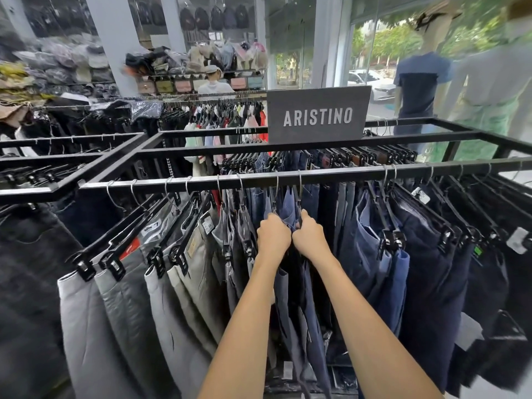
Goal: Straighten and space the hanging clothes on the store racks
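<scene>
Mid-task: left hand [273,237] and right hand [309,240] each grip black clip hangers [296,223] of navy trousers [290,298] — grey pairs [129,306] leftward evenly spread (dark ones [431,283] rightward bunched).

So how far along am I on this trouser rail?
Looks done: the grey trousers at the left hang fairly spread. In hand: left hand and right hand each grip one of the middle hangers, close together. Left: the two blue trousers to the right hang bunched after a gap on the rail.
</scene>
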